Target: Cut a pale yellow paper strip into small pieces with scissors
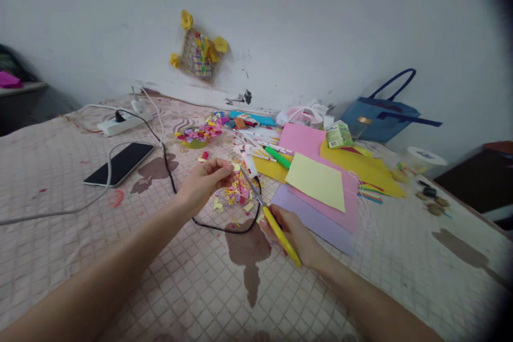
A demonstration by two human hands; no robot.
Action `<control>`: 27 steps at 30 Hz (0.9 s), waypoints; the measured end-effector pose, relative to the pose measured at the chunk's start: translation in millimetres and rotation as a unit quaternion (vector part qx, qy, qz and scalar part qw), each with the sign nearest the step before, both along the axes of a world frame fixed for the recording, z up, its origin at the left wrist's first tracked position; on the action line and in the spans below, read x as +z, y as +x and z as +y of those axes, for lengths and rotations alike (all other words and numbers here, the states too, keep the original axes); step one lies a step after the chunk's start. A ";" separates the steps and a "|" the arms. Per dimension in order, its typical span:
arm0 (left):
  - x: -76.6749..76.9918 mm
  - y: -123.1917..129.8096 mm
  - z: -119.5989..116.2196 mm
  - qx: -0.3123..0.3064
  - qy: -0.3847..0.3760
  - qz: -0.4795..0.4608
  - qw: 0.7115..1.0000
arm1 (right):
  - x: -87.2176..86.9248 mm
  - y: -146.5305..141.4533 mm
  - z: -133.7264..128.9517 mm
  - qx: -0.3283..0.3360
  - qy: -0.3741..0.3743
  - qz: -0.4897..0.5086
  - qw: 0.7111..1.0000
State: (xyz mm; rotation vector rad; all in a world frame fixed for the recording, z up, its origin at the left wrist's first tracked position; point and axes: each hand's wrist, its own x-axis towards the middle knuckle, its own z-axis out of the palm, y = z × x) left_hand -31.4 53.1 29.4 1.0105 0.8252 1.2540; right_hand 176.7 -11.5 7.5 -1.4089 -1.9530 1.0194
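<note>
Between the thumb and fingers of my left hand (209,180) is a small pale yellow paper piece (236,168). My right hand (294,235) grips yellow-handled scissors (280,232), their blades pointing up and left to the edge of that piece. I cannot tell whether the blades touch the paper. Beneath the blades lies a heap of colourful paper scraps (236,192). Just behind it rests a white glue gun (249,162), its black cord (224,231) looping across the table in front of the scraps.
A bowl of paper bits (196,144) stands behind my left hand. Left are a phone (120,164) and a power strip (124,124). Coloured sheets, a pale yellow one (316,181) on top, lie to the right. A blue bag (380,117) leans by the wall.
</note>
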 end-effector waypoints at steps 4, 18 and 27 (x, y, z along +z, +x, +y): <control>0.4 -1.0 1.4 0.003 0.000 0.007 1.000 | -2.2 0.0 1.1 0.000 0.005 0.003 1.000; 2.5 -4.0 3.5 0.010 0.015 0.030 0.999 | -1.9 1.0 0.5 0.016 0.006 -0.013 1.000; 7.7 -4.2 2.3 0.014 0.022 0.045 0.999 | 1.1 0.9 0.5 0.036 0.006 -0.031 0.999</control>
